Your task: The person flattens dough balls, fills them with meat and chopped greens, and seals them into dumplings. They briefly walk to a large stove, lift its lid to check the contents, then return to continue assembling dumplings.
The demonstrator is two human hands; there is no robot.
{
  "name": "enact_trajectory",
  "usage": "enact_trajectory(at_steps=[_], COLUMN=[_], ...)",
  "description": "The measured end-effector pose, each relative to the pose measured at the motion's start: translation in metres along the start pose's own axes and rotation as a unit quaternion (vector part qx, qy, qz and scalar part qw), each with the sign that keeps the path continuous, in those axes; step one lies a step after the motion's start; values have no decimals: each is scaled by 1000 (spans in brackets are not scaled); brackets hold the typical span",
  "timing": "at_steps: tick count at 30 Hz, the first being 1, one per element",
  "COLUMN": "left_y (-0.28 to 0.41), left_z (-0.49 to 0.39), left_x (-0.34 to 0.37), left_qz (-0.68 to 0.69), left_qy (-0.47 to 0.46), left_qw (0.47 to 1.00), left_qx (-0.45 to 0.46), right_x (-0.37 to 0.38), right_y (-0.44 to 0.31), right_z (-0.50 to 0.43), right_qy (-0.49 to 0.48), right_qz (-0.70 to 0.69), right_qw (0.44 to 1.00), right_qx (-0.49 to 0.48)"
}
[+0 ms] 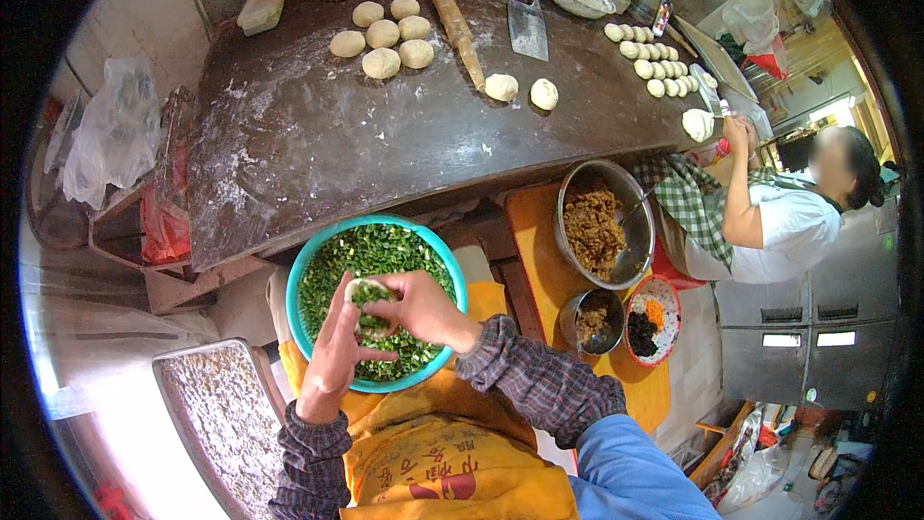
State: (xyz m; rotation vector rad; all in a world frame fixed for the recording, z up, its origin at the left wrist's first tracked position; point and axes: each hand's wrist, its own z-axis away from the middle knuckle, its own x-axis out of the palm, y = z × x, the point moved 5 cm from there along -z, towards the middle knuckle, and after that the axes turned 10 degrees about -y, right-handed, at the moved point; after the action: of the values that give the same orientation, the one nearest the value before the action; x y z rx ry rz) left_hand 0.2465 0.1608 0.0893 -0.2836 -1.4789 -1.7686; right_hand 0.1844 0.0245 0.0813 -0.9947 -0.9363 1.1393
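A turquoise basin [296,282] of chopped green scallions or chives [393,249] rests at my lap. Above it, my left hand [336,347] cradles a piece of white dough [354,290] with chopped greens inside it. The fingers of my right hand [426,310] are at the greens in the dough, from the right side. Part of the dough is hidden behind my fingers. Ahead on the dark table [346,144], two white dough balls [501,87] lie near a wooden rolling pin [456,32].
Several floured dough rounds [382,34] and a cleaver [528,29] lie further back. On my right, an orange bench [538,231] holds a steel bowl of brown filling [595,231], a smaller bowl [592,321] and a plate [653,321]. A co-worker [772,217] sits beyond, handling dough. A tray [216,404] stands left.
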Motion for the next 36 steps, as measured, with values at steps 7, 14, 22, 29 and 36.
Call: enact_trajectory(at_steps=[7, 14, 22, 29, 36], left_y=[18, -12, -4, 9, 18], left_z=[-5, -14, -5, -7, -9], left_x=[-3, -16, -4, 9, 21], left_qz=[-503, -320, -403, -407, -531], left_qy=[20, 119, 95, 73, 62], left_qw=[861, 923, 884, 884, 826], left_qx=[80, 177, 218, 218, 180], right_x=[-1, 6, 22, 26, 28], right_y=[-3, -36, -72, -71, -66], right_z=[0, 14, 32, 35, 35], right_qy=[-44, 95, 26, 42, 21], right_qz=[-175, 187, 388, 397, 413], right_qw=[983, 971, 884, 872, 880], right_qx=[45, -111, -259, -284, -231])
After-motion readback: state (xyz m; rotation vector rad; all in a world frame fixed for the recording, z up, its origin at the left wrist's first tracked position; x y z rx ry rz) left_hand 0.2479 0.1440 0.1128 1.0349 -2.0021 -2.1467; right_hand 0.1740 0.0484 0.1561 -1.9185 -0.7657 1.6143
